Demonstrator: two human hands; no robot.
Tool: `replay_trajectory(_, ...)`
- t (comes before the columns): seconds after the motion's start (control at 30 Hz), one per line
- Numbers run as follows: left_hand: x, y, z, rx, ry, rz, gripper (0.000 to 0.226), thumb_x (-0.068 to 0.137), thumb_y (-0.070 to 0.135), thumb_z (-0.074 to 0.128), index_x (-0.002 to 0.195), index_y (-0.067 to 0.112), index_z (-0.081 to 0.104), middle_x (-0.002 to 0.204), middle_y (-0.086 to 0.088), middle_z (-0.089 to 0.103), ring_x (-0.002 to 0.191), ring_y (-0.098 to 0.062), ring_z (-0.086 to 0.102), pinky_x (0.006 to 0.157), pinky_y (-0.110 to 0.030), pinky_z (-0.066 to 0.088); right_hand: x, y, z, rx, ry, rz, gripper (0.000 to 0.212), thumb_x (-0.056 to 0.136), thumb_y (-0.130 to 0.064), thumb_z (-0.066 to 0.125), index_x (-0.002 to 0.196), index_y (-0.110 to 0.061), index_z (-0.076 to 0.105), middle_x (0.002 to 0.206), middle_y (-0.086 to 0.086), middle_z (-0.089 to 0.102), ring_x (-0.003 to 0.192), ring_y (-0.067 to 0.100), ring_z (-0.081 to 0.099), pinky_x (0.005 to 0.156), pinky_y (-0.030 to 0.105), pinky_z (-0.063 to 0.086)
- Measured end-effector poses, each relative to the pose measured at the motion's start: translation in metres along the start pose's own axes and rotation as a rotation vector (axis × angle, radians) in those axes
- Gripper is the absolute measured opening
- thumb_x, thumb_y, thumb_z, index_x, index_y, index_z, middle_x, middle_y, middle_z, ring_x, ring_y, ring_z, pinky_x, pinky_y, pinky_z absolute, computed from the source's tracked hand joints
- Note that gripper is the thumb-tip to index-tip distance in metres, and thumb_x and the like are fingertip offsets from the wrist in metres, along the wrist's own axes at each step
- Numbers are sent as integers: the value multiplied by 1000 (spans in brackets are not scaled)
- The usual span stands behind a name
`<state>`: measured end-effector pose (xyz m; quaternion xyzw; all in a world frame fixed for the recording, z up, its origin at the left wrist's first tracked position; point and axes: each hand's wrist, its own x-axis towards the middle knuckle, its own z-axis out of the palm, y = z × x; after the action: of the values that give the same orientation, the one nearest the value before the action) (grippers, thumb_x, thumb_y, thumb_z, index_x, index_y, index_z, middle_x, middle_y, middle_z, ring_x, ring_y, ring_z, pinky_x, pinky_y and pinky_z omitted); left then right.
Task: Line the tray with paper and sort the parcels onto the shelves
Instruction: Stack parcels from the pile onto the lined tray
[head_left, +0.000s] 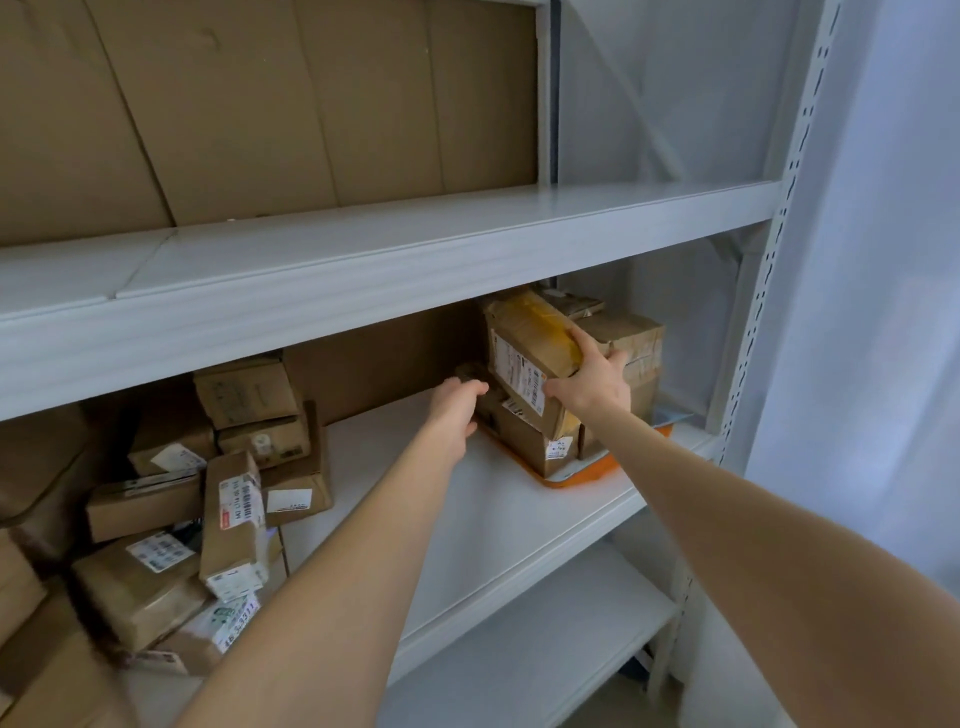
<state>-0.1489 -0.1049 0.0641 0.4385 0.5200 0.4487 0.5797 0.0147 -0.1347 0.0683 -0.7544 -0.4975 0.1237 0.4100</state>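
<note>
An orange tray (587, 475) lined with white paper sits on the right end of the middle shelf (467, 499). Several brown parcels are stacked in it. My right hand (589, 382) grips the top tilted parcel (524, 358), which has yellow tape and a white label. A lower box (540, 447) stands in the tray under it. My left hand (457, 405) reaches to the left side of the stack, fingers curled around a small dark parcel (472, 373) behind it.
A loose pile of parcels (228, 493) fills the left end of the middle shelf. The upper shelf (363, 249) holds flat cardboard sheets (260, 104). A white upright post (774, 249) stands at the right. A lower shelf (524, 649) shows beneath.
</note>
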Motion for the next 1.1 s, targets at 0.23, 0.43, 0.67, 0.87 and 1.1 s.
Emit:
replay_trajectory(0.23, 34, -2, 27, 33, -76, -50, 29, 94, 18, 52, 124, 19, 51, 132, -8, 51, 116, -20, 46, 90, -34, 40, 32, 7, 12, -150, -5, -20, 78, 76, -33, 72, 142, -44, 32, 136, 13, 30, 69, 23, 47, 61, 32, 48)
replay_trajectory(0.43, 61, 8, 51, 41, -172, -75, 23, 96, 21, 50, 118, 19, 53, 112, -7, 60, 106, -22, 57, 79, -35, 47, 52, 9, 28, -274, 16, -28, 76, 77, -45, 72, 142, -43, 32, 141, 12, 27, 127, 35, 37, 84, 43, 50)
replay_trajectory(0.67, 80, 14, 68, 105, -129, -48, 29, 95, 22, 53, 123, 18, 50, 119, -13, 55, 109, -28, 56, 91, -43, 52, 61, 15, 35, -270, 39, -21, 83, 76, -47, 75, 144, -34, 29, 144, 13, 25, 128, 35, 39, 86, 42, 53)
replay_trajectory(0.87, 77, 7, 69, 129, -169, -150, 37, 93, 19, 56, 129, 14, 47, 118, -13, 58, 102, -29, 60, 84, -39, 53, 53, 25, 43, -396, 58, -24, 92, 68, -50, 81, 141, -39, 26, 146, 12, 17, 135, 35, 24, 94, 44, 46)
replay_trajectory(1.1, 71, 7, 75, 197, -167, -123, 37, 94, 15, 55, 129, 11, 47, 119, -14, 58, 108, -27, 59, 81, -37, 50, 54, 26, 36, -457, 66, -5, 107, 65, -59, 80, 148, -36, 17, 148, 15, 18, 136, 36, 25, 103, 47, 39)
